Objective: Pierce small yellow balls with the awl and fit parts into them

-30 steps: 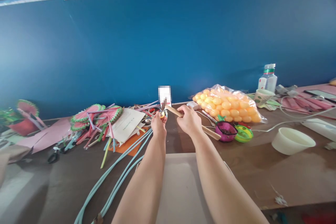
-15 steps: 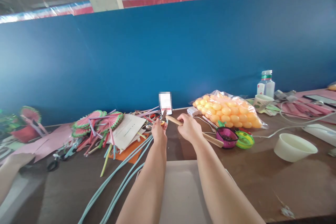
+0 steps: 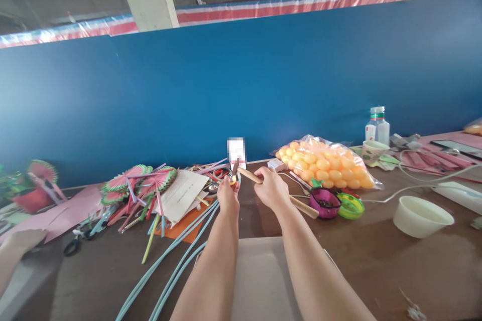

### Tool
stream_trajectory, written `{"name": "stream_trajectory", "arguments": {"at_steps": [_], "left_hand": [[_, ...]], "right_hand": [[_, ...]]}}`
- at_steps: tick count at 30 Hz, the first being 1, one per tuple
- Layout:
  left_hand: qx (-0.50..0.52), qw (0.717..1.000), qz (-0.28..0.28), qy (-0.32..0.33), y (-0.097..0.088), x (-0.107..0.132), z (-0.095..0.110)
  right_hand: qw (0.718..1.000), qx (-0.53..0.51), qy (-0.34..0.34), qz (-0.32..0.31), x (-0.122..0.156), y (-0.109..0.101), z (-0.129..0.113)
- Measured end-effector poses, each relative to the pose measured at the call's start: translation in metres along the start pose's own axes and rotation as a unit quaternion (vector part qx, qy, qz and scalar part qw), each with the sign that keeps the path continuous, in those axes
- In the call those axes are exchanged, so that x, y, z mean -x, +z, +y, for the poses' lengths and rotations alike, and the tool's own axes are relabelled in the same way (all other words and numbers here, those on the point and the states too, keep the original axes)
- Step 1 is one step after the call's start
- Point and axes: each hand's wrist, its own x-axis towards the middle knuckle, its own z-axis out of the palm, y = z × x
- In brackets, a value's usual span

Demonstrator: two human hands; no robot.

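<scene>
My right hand (image 3: pixel 273 188) is closed around the wooden handle of a hammer (image 3: pixel 249 175). The hammer's dark head is up at the left end of the handle, close to my left hand (image 3: pixel 228 193). Between the fingertips of my left hand is a small yellow-orange round piece (image 3: pixel 233 179), mostly covered by the fingers. Whether the hammer head touches that piece I cannot tell. Below my forearms lies a pale tray or box lid (image 3: pixel 259 276).
Light-blue tubes (image 3: pixel 169 271) run along the left, beside papers (image 3: pixel 184 193) and pink-green paper fans (image 3: pixel 128 180). At right are a bag of orange balls (image 3: pixel 326 163), purple (image 3: pixel 324 204) and green baskets (image 3: pixel 352 206) and a cream bowl (image 3: pixel 422 218). Another person's hand (image 3: pixel 24 239) rests far left.
The camera has tilted up slightly, so the table sits lower in view. Both hands keep nearly the same pose, the hammer staying close to the left fingertips.
</scene>
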Motion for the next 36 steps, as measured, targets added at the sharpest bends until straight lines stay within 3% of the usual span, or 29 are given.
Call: {"name": "stream_trajectory", "arguments": {"at_steps": [15, 36], "left_hand": [[-0.009, 1.0, 0.001, -0.011, -0.0004, 0.0004, 0.0], [-0.022, 1.0, 0.002, -0.012, -0.0004, 0.0026, -0.0002]], "right_hand": [[1.0, 0.008, 0.004, -0.025, -0.0003, 0.0016, 0.0002], [1.0, -0.007, 0.011, -0.009, -0.0018, 0.0057, 0.0014]]}}
